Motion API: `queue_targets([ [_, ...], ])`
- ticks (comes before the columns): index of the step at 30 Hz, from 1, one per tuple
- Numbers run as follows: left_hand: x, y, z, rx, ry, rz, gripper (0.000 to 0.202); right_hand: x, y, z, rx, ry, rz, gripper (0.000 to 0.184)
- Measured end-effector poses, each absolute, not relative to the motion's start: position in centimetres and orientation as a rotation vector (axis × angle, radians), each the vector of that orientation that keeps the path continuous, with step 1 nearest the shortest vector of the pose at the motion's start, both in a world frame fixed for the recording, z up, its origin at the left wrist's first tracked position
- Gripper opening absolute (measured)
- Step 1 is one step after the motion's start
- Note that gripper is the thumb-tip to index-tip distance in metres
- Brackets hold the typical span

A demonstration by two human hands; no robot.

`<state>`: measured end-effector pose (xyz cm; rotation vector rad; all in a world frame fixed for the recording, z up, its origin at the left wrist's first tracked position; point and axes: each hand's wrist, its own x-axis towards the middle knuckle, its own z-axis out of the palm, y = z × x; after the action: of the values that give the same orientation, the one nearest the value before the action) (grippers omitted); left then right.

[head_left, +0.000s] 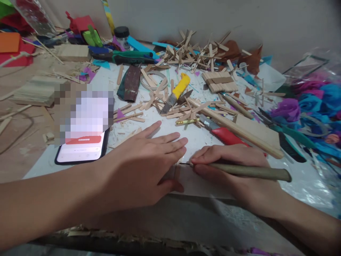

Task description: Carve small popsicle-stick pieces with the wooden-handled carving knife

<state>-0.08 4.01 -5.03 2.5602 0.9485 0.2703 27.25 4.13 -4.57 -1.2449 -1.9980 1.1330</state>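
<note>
My left hand lies flat, palm down, on the white work sheet, its fingers stretched out to the right. Just past its fingertips and thumb, a short piece of wooden stick shows, partly hidden by the hand. Pinched in my right hand is a slim tool with a round wooden handle and a thin dark metal tip. The tip points left and reaches close to the stick by my left fingers. Whether it touches the stick, I cannot tell.
A lit phone lies left of my hands. Beyond them are a red-handled knife, a yellow utility knife, a tape ring and several craft sticks. Green-handled pliers and paper flowers lie right.
</note>
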Motion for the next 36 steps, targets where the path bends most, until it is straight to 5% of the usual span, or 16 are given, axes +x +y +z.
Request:
queue_targets([
  [36,0.0,3.9,-5.2,2.555,0.957,0.317,0.065,27.0,4.3,-4.0,-1.241,-1.999,1.163,0.015],
])
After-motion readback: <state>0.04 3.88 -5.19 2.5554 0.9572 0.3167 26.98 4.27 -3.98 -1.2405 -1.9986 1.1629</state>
